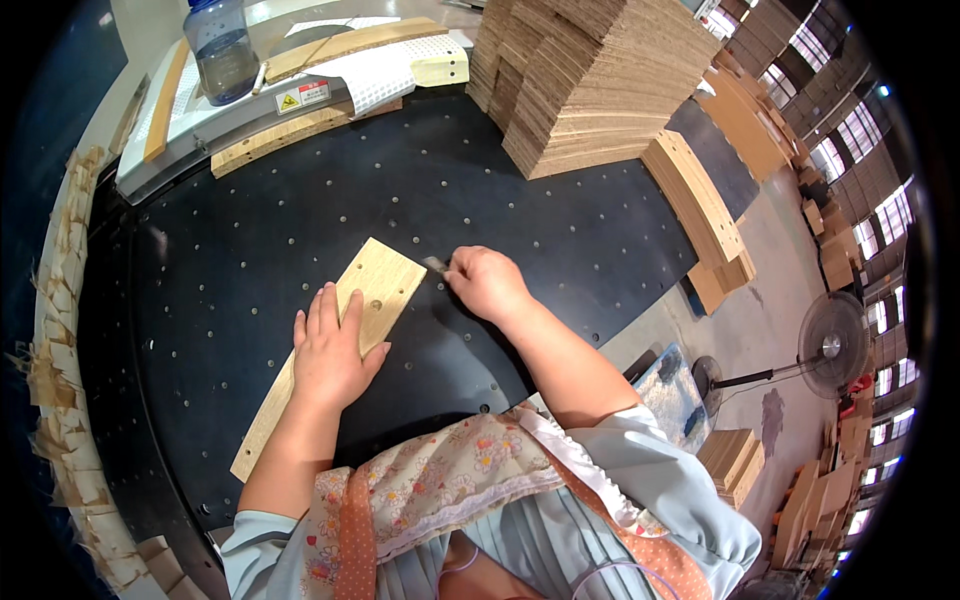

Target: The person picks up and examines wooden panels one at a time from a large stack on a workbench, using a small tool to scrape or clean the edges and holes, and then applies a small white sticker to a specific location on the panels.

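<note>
A pale wooden board (392, 275) with a few drilled holes lies slantwise on the black tabletop. My left hand (330, 345) rests flat on it, fingers stretched out and apart. Just right of the board's far end, my right hand (487, 280) is closed around a small flat metal blade (434, 264). The blade's tip points toward the board's corner without touching it. Its other end is hidden in my fingers, so I cannot tell whether it has a handle.
Black tabletop (300, 215) dotted with small round studs. Brown boards (600, 100) form a tall stack at the back. Pale wooden strips (695, 195) lie along the right edge. A water bottle (222, 60) stands on the machine housing (350, 75). Beyond the table is a floor fan (830, 345).
</note>
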`<state>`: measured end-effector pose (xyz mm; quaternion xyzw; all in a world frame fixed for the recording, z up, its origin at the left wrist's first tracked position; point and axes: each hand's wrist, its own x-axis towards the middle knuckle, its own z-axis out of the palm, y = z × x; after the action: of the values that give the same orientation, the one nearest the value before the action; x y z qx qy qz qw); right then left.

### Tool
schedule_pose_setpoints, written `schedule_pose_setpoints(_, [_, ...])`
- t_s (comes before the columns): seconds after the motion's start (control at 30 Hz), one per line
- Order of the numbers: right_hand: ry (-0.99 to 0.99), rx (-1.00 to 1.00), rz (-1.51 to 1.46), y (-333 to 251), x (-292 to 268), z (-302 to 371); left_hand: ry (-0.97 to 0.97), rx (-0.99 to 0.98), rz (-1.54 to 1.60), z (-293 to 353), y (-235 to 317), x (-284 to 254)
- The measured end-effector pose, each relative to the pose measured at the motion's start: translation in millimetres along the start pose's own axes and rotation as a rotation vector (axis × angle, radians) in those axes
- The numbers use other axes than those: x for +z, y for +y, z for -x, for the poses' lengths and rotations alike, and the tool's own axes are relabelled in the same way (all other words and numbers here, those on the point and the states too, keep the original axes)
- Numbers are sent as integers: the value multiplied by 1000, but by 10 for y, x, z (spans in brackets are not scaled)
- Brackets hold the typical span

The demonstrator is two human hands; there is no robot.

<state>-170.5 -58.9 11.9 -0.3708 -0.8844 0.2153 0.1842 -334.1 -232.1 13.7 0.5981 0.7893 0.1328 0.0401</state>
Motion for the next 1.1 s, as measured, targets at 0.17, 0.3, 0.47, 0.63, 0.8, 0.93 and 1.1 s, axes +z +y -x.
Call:
schedule_pose_setpoints(0.17, [-107, -127, -15, -118, -23, 89, 5, 1, 1, 15, -22, 12])
schedule_pose_setpoints(0.3, [-19, -62, -14, -48, -116, 61, 13, 5, 0, -4, -28, 19])
schedule_pose_setpoints(0.47, [-4, -103, 94, -9, -102, 27, -6, -11, 5, -6, -5, -6])
schedule_pose_setpoints(0.63, [-90, -226, 50, -73, -69, 111, -8, -18, 0, 4, -13, -2])
schedule_pose_setpoints(0.8, [-28, -178, 66, -24, -112, 56, -5, -10, 3, -1, -26, 12])
schedule_pose_setpoints(0.93, [36, -236, 108, 48, -86, 2, -15, -12, 14, -5, -29, 14])
schedule_pose_setpoints(1.1, [-96, -329, 84, -102, -96, 80, -4, 2, 12, 2, -46, 40])
